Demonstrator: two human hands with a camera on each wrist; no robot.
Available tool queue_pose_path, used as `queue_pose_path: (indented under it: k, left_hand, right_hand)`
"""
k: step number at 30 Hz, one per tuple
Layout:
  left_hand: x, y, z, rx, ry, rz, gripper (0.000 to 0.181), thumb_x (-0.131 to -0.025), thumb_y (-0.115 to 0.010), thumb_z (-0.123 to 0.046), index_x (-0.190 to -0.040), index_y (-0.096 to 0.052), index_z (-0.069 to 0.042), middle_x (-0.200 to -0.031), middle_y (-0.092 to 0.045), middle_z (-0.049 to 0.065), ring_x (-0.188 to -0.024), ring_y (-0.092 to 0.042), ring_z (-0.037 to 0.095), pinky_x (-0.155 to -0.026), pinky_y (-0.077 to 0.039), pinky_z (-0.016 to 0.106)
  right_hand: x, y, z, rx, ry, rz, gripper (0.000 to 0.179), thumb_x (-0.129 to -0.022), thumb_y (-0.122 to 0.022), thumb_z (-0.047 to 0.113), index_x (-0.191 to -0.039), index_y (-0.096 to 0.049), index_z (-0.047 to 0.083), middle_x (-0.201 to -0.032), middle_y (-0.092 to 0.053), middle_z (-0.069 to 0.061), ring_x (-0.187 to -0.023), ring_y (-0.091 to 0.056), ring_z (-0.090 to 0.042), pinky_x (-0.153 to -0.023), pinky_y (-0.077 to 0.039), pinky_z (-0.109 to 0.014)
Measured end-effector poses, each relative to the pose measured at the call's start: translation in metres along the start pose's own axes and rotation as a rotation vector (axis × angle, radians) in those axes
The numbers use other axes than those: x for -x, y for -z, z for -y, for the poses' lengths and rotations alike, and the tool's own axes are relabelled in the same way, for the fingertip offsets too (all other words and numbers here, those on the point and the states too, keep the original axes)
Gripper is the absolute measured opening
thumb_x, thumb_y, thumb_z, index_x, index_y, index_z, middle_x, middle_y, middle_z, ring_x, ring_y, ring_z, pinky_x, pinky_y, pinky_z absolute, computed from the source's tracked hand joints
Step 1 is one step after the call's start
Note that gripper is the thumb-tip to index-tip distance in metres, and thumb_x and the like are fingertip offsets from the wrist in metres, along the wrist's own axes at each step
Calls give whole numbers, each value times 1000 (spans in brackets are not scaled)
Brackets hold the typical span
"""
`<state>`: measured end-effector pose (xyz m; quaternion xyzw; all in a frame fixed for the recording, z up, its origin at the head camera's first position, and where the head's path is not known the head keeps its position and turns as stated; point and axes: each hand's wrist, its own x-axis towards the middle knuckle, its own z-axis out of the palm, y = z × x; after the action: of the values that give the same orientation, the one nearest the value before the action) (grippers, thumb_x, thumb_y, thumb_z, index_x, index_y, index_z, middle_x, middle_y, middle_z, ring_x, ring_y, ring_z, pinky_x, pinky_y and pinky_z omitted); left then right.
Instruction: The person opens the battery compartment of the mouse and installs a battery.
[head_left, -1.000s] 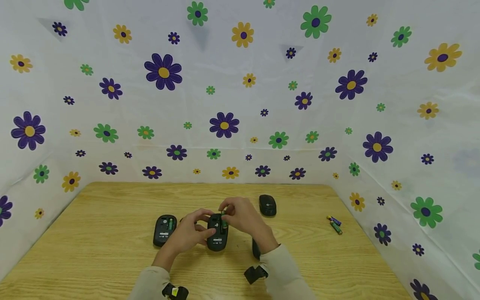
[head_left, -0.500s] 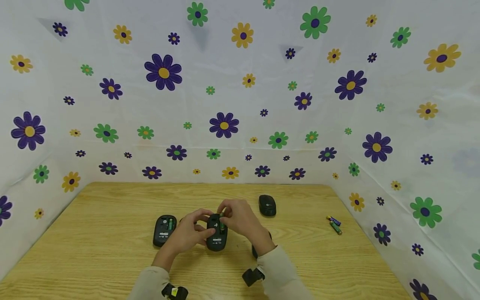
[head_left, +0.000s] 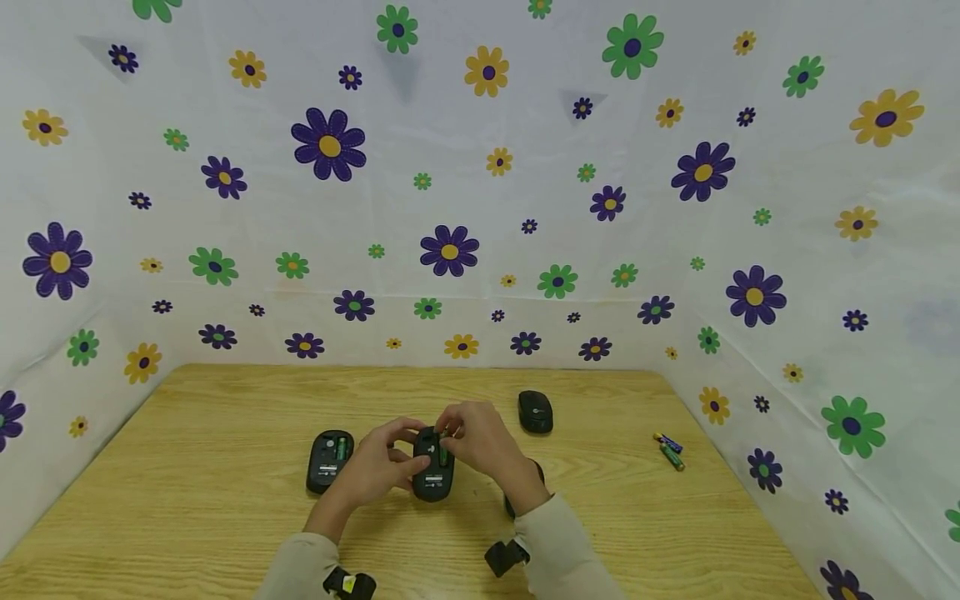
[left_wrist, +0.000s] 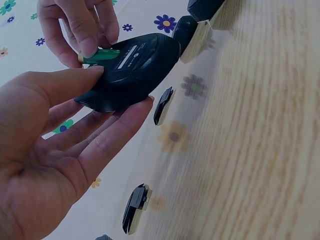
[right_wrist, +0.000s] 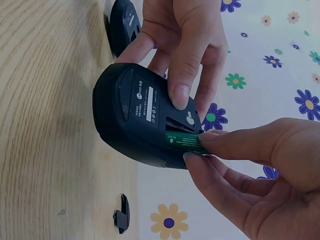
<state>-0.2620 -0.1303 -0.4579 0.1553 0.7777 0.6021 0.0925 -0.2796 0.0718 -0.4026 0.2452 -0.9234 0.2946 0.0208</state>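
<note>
My left hand [head_left: 378, 467] grips a black computer mouse [head_left: 432, 482], underside up, above the table. In the left wrist view its thumb lies on the underside and its fingers are beneath. My right hand [head_left: 480, 437] pinches a green battery [right_wrist: 181, 140] between thumb and fingertips. That battery lies partly in the open battery compartment of the mouse, its outer end covered by the fingertips. To the left, another upturned mouse [head_left: 324, 467] shows a green battery [head_left: 341, 448] in its compartment.
A mouse [head_left: 535, 411] stands upright at the back right. Another dark mouse [head_left: 537, 472] is partly hidden under my right wrist. Two loose batteries [head_left: 672, 456] lie far right. Two small black covers [left_wrist: 162, 105] rest on the table. A flowered sheet [head_left: 450, 167] surrounds the table.
The green battery has gone lower into the compartment of the mouse, with my right hand moving slightly left and down. My left hand keeps its grip nearly in place.
</note>
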Motion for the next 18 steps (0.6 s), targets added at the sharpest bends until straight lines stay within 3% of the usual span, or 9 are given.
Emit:
queue_pose_path:
  k: [12, 18]
  left_hand:
    - [0, 0, 0, 6, 18, -17, 52, -96, -73, -8, -144, -52, -6, -135, -57, 26, -88, -74, 22, -68, -66, 45]
    - [-1, 0, 2, -6, 28, -21, 51, -96, -73, -9, -143, -53, -7, -133, -58, 26, -88, -74, 20, -68, -66, 41]
  right_hand:
    - [2, 0, -3, -18, 17, -6, 6, -92, -76, 5, -96, -79, 8, -94, -76, -8, -81, -72, -19, -69, -61, -27]
    - [3, 0, -4, -33, -8, -25, 7, -96, -73, 11, -100, -78, 8, -93, -76, -9, -80, -70, -18, -68, -59, -27]
